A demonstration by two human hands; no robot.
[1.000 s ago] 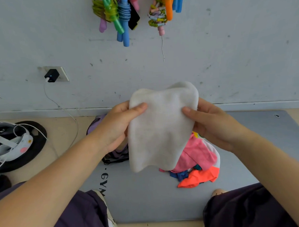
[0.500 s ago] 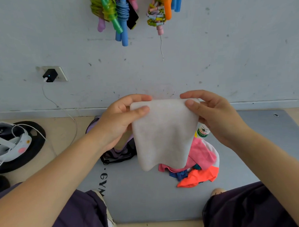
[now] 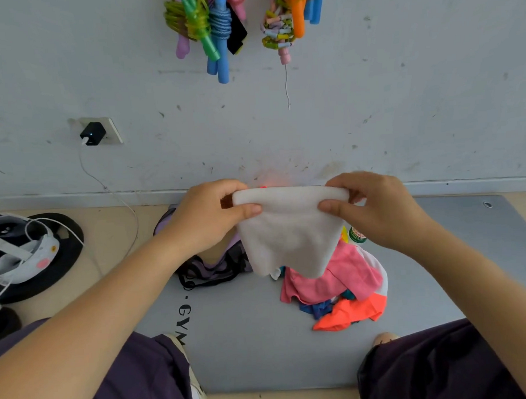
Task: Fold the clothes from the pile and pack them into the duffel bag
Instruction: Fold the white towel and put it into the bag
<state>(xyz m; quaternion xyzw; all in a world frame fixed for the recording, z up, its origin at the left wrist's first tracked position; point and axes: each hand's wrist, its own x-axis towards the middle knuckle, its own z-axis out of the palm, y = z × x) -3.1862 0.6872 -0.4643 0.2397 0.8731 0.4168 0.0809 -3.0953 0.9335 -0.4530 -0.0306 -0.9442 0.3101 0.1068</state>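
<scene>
Head view, looking down between two bare forearms: both hands hold up a small white fleecy cloth (image 3: 290, 231) by its top edge. The left hand (image 3: 207, 218) pinches the left corner between thumb and curled fingers, and the right hand (image 3: 376, 208) pinches the right corner the same way. The cloth hangs from that edge, its lower part in front of the pile of bright clothes (image 3: 337, 283), pink, orange, blue and white, which lies on the grey gym mat (image 3: 255, 329) right of centre. Left of the pile, at the far edge of the mat and partly behind the left hand, sits the purple and black duffel bag (image 3: 213, 268). A green bottle cap (image 3: 357, 235) shows just beside the right hand. Coloured jump ropes (image 3: 215, 26) hang on the grey wall, where a black charger (image 3: 92, 133) is plugged in at the far left.
</scene>
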